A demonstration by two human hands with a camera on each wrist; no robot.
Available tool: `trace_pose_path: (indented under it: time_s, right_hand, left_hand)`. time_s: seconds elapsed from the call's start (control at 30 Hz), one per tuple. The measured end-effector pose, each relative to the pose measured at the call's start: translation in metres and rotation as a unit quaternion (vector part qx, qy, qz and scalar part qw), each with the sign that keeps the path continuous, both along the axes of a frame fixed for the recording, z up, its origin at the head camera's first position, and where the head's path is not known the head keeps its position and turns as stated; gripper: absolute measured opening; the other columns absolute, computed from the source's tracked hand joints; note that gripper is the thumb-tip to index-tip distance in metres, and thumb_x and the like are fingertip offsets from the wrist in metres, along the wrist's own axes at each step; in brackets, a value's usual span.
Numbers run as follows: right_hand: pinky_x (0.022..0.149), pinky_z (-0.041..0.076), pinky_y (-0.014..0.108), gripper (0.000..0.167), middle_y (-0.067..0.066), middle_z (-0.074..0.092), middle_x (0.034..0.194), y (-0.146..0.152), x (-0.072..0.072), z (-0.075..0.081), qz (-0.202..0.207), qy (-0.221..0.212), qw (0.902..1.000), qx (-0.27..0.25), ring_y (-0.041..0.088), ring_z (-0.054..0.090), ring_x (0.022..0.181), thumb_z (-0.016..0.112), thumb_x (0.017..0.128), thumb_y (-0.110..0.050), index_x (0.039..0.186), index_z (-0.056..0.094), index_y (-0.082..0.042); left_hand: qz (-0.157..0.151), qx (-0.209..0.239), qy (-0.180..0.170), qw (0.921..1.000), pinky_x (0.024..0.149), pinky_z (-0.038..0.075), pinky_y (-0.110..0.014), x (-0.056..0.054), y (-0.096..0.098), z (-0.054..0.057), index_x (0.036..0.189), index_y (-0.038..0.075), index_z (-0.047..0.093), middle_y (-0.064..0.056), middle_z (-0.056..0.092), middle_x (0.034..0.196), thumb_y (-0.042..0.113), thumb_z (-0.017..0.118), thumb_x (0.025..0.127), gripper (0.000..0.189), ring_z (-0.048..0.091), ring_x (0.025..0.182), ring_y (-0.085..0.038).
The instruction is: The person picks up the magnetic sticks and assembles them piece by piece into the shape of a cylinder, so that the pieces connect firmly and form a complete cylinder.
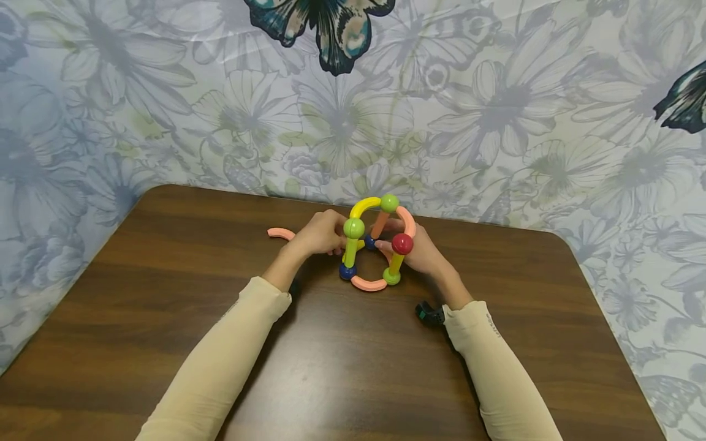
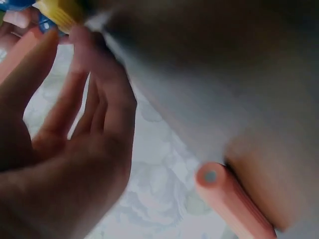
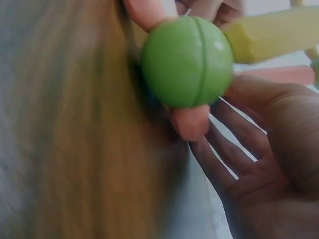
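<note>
A frame of magnetic sticks and balls stands on the table between both hands. Its upper ring has a yellow curved stick (image 1: 364, 206), green balls (image 1: 389, 203) and a red ball (image 1: 402, 244). Below are a dark blue ball (image 1: 347, 271), a pink curved stick (image 1: 368, 284) and a rear blue ball (image 1: 371, 242). My left hand (image 1: 324, 233) pinches a yellow stick (image 2: 62, 14) low at the frame's left rear. From the right, my right hand (image 1: 421, 248) grips the frame low at the back, thumb at the rear blue ball; its other fingers are partly hidden.
A loose pink curved stick (image 1: 281, 233) lies on the brown table (image 1: 331, 367), left of my left hand. A black strap (image 1: 429, 313) sits at the right wrist. Behind the table's far edge hangs a floral backdrop (image 1: 342, 122).
</note>
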State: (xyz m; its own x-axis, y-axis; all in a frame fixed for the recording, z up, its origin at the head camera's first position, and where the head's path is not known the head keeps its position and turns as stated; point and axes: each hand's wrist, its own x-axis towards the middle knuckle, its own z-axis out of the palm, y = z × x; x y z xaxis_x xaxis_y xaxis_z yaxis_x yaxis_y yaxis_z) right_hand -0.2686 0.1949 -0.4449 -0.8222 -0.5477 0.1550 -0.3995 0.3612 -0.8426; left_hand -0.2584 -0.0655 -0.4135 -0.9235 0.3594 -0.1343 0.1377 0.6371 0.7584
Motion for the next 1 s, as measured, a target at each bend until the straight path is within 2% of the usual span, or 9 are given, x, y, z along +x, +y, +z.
trace_pose_path:
  time_s: [0.13,0.23,0.3,0.37,0.43,0.5,0.67,0.8,1.0]
  right_hand:
    - [0.094,0.054,0.04,0.058,0.017,0.073,0.126,-0.007,0.012,0.015,0.011,-0.012,0.9998,-0.007,0.035,0.067,0.109,0.075,0.097,-0.008,0.146,0.043,-0.005]
    - [0.092,0.054,0.037,0.054,0.022,0.072,0.125,-0.009,0.019,0.026,0.019,-0.015,0.9996,-0.014,0.039,0.067,0.106,0.073,0.098,-0.003,0.144,0.044,-0.004]
    - [0.091,0.054,0.033,0.051,0.023,0.072,0.125,-0.01,0.02,0.029,0.026,-0.011,0.9993,-0.023,0.039,0.067,0.106,0.071,0.099,-0.003,0.143,0.045,-0.004]
    - [0.084,0.054,0.028,0.044,0.025,0.072,0.124,-0.01,0.019,0.027,0.033,-0.011,0.9986,-0.041,0.04,0.065,0.099,0.069,0.1,-0.004,0.14,0.05,-0.001]
    - [0.076,0.052,0.025,0.036,0.027,0.072,0.123,-0.011,0.019,0.027,0.038,-0.009,0.998,-0.051,0.044,0.062,0.092,0.067,0.102,-0.003,0.135,0.056,0.004]
    - [0.072,0.051,0.023,0.029,0.029,0.071,0.121,-0.012,0.019,0.028,0.041,-0.01,0.9975,-0.057,0.046,0.06,0.087,0.066,0.102,-0.001,0.129,0.061,0.009]
    - [0.064,0.049,0.021,0.027,0.032,0.07,0.117,-0.012,0.021,0.03,0.041,-0.011,0.9979,-0.05,0.048,0.056,0.072,0.063,0.102,0.002,0.127,0.061,0.013]
    - [0.064,0.048,0.021,0.028,0.031,0.071,0.115,-0.011,0.02,0.027,0.034,-0.001,0.9984,-0.045,0.04,0.056,0.071,0.063,0.103,0.001,0.128,0.06,0.012]
    - [0.064,0.047,0.021,0.03,0.021,0.074,0.111,-0.009,0.01,0.01,0.008,0.023,0.9995,-0.02,0.02,0.058,0.067,0.066,0.103,-0.007,0.131,0.063,0.004]
  left_hand:
    - [0.041,-0.013,0.001,0.9991,0.052,0.053,-0.027,0.001,-0.021,0.007,0.1,0.006,0.077,-0.012,0.073,0.081,0.013,0.079,0.095,0.009,0.068,0.062,-0.023]
    - [0.058,-0.022,0.007,0.998,0.055,0.056,-0.03,0.005,-0.043,0.015,0.104,0.004,0.076,-0.013,0.074,0.086,0.01,0.079,0.094,0.013,0.07,0.066,-0.027]
    - [0.065,-0.037,0.012,0.9971,0.063,0.061,-0.036,0.009,-0.056,0.021,0.11,0.002,0.075,-0.015,0.076,0.094,0.007,0.078,0.093,0.018,0.074,0.071,-0.032]
    - [0.06,-0.064,0.02,0.9959,0.077,0.062,-0.043,0.012,-0.067,0.025,0.116,0.0,0.074,-0.019,0.074,0.105,0.004,0.08,0.092,0.025,0.074,0.084,-0.036]
    - [0.053,-0.105,0.027,0.9927,0.089,0.058,-0.05,0.014,-0.076,0.027,0.118,0.0,0.073,-0.021,0.072,0.113,0.006,0.082,0.09,0.03,0.071,0.096,-0.04]
    - [0.041,-0.147,0.037,0.9876,0.092,0.055,-0.053,0.014,-0.081,0.026,0.117,0.001,0.074,-0.022,0.07,0.115,0.009,0.084,0.09,0.03,0.066,0.104,-0.039]
    - [0.045,-0.188,0.054,0.9796,0.083,0.053,-0.047,0.012,-0.085,0.017,0.103,0.003,0.076,-0.015,0.072,0.101,0.016,0.085,0.09,0.021,0.063,0.094,-0.034]
    - [0.057,-0.176,0.056,0.981,0.074,0.053,-0.041,0.01,-0.084,0.012,0.093,0.004,0.075,-0.012,0.07,0.091,0.016,0.088,0.088,0.018,0.061,0.084,-0.03]
    - [0.057,-0.134,0.034,0.9887,0.07,0.052,-0.037,0.011,-0.085,0.014,0.094,0.002,0.069,-0.012,0.069,0.084,0.002,0.084,0.086,0.017,0.065,0.076,-0.031]
